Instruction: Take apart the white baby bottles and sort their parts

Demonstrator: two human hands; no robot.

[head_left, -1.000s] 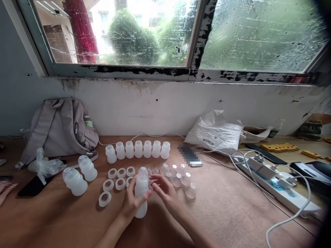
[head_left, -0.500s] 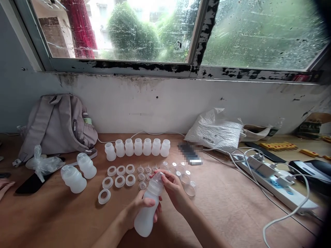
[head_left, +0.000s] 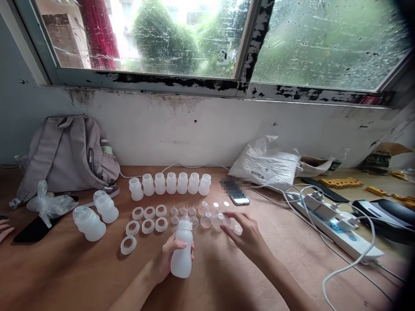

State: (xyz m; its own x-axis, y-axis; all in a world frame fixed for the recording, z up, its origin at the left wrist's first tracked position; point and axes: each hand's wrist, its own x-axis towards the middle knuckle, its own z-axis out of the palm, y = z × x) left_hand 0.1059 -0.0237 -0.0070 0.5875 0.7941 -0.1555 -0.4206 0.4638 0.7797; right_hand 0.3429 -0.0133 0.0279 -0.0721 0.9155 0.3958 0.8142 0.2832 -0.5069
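My left hand [head_left: 167, 259] grips a white translucent baby bottle [head_left: 182, 250] upright just above the wooden table [head_left: 275, 259], a nipple fitted on its top. My right hand [head_left: 246, 235] hovers to the right with fingers spread, over clear dome caps [head_left: 214, 220] lying on the table; whether it touches one I cannot tell. Small clear nipples [head_left: 183, 211] and white screw rings [head_left: 147, 225] lie just beyond the bottle. Behind them stands a row of several empty white bottles [head_left: 170, 183].
Two capped bottles [head_left: 95, 216] lie at left near a grey backpack [head_left: 65, 155] and a knotted plastic bag [head_left: 48, 205]. A phone [head_left: 238, 194], a white plastic bag [head_left: 267, 166] and a power strip with cables [head_left: 337, 224] sit at right. Another person's fingers [head_left: 4, 229] show at the left edge.
My right hand let go of the bottle's top and moved right over the dome caps. My left hand brought the tilted bottle back upright.
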